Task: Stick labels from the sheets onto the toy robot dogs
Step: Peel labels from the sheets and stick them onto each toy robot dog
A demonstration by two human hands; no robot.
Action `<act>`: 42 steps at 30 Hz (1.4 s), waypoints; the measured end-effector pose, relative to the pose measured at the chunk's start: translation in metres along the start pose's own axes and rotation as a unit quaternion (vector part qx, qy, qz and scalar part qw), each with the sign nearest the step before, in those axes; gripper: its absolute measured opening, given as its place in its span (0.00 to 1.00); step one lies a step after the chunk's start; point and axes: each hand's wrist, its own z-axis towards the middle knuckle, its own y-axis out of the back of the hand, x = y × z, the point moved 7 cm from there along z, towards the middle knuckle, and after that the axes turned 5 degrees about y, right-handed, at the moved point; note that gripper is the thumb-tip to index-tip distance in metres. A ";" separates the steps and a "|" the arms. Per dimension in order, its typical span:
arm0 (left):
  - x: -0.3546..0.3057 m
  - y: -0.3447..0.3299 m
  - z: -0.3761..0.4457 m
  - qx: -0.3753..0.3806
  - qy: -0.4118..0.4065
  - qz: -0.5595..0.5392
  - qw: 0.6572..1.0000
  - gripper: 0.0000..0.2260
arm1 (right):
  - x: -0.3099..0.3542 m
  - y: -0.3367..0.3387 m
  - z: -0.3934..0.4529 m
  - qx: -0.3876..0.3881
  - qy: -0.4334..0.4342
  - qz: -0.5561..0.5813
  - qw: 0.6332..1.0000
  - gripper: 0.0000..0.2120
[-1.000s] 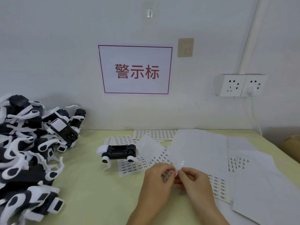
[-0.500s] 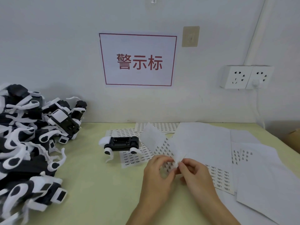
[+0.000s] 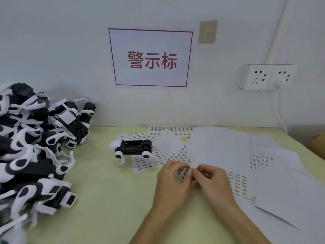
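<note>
Yellow-green table (image 3: 105, 199); left hand (image 3: 173, 184), right hand (image 3: 210, 180) pinch label sheet (image 3: 182, 173).

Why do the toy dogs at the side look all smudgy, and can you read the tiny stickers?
Head view: the pile of toy robot dogs sits at the wide lens's left edge, so it smears and stretches; the lone toy robot dog looks sharper. The print on the label sheet is too small and soft to read. Lighting is even, with faint shadows.
</note>
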 end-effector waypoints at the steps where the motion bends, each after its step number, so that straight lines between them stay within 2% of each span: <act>1: 0.000 0.000 0.000 0.000 0.001 -0.002 1.000 0.06 | 0.000 0.000 0.000 0.000 -0.001 -0.003 1.000 0.11; 9: 0.000 -0.001 -0.001 -0.014 0.007 -0.019 1.000 0.02 | -0.001 -0.002 -0.003 -0.005 0.020 -0.024 0.999 0.11; 15: -0.002 0.001 -0.005 -0.032 -0.006 0.014 0.999 0.03 | 0.000 -0.006 -0.003 -0.015 0.062 -0.054 0.996 0.11; 20: -0.002 0.000 -0.002 -0.005 -0.035 0.072 0.997 0.05 | -0.001 -0.013 0.000 -0.010 0.086 -0.103 0.991 0.11; 27: 0.001 0.009 0.004 -0.009 -0.070 0.114 0.991 0.05 | 0.004 -0.024 0.003 -0.011 0.128 -0.126 0.984 0.10; 33: 0.006 0.007 0.008 0.003 -0.045 0.058 0.997 0.04 | -0.003 -0.020 0.006 0.011 0.103 -0.088 0.991 0.10; 38: 0.014 0.009 0.013 0.008 0.007 -0.017 1.000 0.05 | -0.008 -0.018 0.008 -0.003 0.084 -0.072 0.994 0.10; 42: 0.017 0.006 0.015 0.020 0.028 -0.034 0.999 0.04 | -0.012 -0.017 0.010 -0.003 0.076 -0.059 0.995 0.10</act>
